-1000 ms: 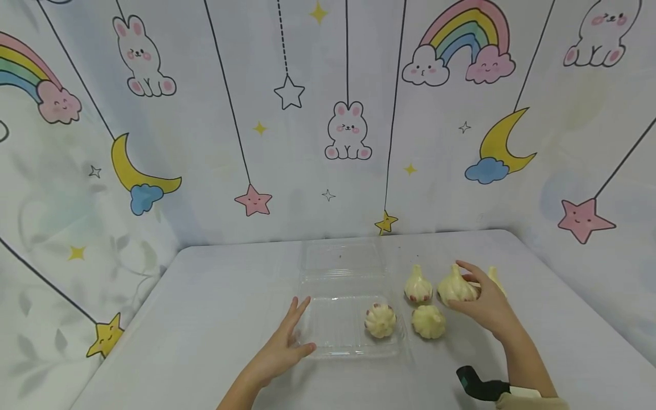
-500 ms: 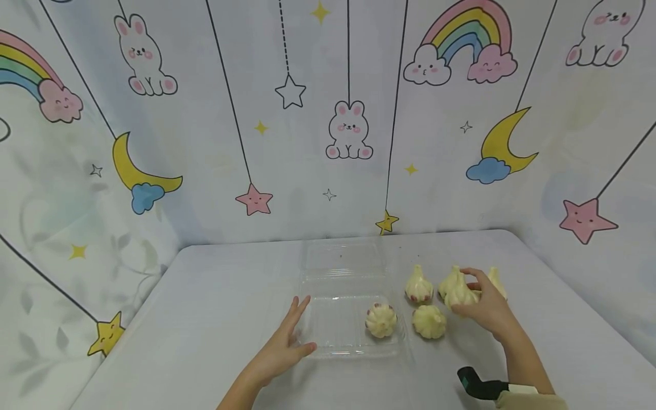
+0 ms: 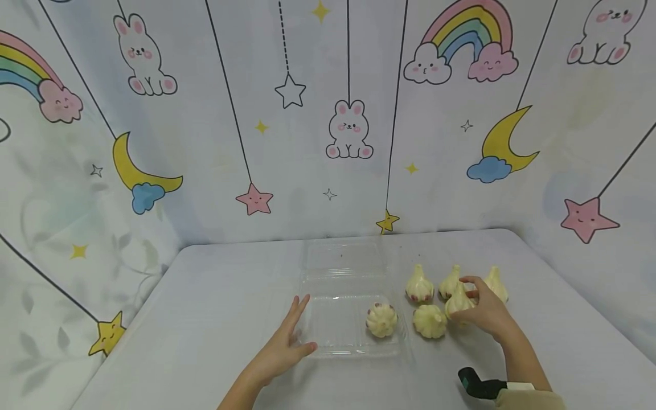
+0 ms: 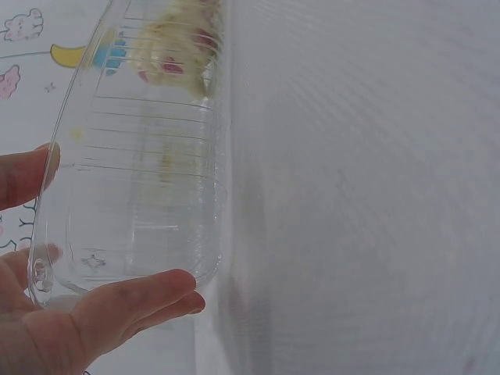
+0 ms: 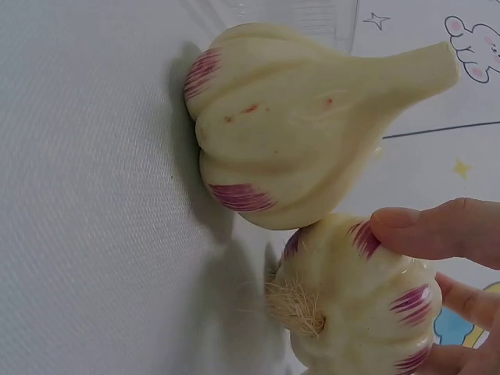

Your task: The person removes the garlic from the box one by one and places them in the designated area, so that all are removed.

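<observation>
My right hand (image 3: 484, 312) pinches a garlic bulb (image 3: 457, 307) between thumb and fingers. In the right wrist view that bulb (image 5: 355, 301) is tilted, its roots and purple streaks showing, close beside another garlic bulb (image 5: 273, 125). My left hand (image 3: 279, 350) lies at the left end of a clear plastic container (image 3: 353, 355), fingers spread. Its fingers (image 4: 141, 301) are nearly straight along the container's wall in the left wrist view. Inside the container, at its right side, sits one garlic bulb (image 3: 381, 320).
The container's clear lid (image 3: 342, 259) lies folded back behind it. Right of the container stand more garlic bulbs: one at the back (image 3: 419, 286), one in front (image 3: 429, 322), one behind the held bulb (image 3: 449, 283) and one at far right (image 3: 496, 283). A patterned cloth backdrop (image 3: 287, 154) rises behind the table.
My right hand has brought the held garlic bulb forward, toward the table's near side, uncovering the bulbs behind it. My left hand has stayed at the container.
</observation>
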`<move>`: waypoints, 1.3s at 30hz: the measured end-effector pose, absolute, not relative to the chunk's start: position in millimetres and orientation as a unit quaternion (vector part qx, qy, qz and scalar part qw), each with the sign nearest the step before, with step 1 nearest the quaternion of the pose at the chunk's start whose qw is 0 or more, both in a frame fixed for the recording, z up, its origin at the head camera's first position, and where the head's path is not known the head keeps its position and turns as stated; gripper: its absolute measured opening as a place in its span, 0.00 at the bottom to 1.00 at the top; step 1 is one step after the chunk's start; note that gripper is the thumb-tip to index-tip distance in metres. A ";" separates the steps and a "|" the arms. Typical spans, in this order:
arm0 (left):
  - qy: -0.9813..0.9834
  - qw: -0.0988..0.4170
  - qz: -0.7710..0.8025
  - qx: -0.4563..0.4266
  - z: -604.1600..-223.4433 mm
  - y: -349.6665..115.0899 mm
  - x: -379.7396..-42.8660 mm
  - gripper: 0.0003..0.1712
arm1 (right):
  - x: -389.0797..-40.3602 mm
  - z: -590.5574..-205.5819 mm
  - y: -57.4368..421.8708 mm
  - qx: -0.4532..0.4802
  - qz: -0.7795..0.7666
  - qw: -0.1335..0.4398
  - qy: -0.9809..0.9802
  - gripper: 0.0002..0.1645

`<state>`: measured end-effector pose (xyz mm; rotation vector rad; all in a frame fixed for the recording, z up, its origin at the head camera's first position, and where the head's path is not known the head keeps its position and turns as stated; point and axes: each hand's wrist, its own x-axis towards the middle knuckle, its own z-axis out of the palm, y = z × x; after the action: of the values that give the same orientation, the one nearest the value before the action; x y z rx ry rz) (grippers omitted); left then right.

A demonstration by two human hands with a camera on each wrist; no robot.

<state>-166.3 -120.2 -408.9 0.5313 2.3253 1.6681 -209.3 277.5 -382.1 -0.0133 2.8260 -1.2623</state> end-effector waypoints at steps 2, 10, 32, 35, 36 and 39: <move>0.793 0.116 0.570 0.181 -408.7 -120.2 -166.5 0.49 | -209.4 -382.7 277.9 -0.001 -0.404 0.025 0.914 0.51; 0.791 0.118 0.574 0.175 -408.0 -120.0 -166.6 0.49 | -211.5 -384.0 278.3 0.014 -0.381 0.029 0.924 0.52; 0.793 0.118 0.571 0.175 -408.2 -119.6 -165.7 0.49 | -210.0 -381.8 282.7 0.005 -0.343 0.017 0.939 0.52; 0.794 0.117 0.570 0.176 -408.3 -119.7 -165.8 0.49 | -209.8 -381.6 283.0 0.008 -0.344 0.016 0.939 0.50; 0.794 0.117 0.570 0.176 -408.3 -119.7 -165.8 0.49 | -209.8 -381.6 282.8 0.009 -0.346 0.016 0.938 0.50; 0.793 0.118 0.571 0.175 -408.2 -119.7 -165.9 0.49 | -210.0 -382.0 281.7 0.009 -0.350 0.011 0.937 0.48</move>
<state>-165.9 -119.7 -408.2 0.5122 2.3218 1.6706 -210.0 281.7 -382.0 0.0288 2.9219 -1.0908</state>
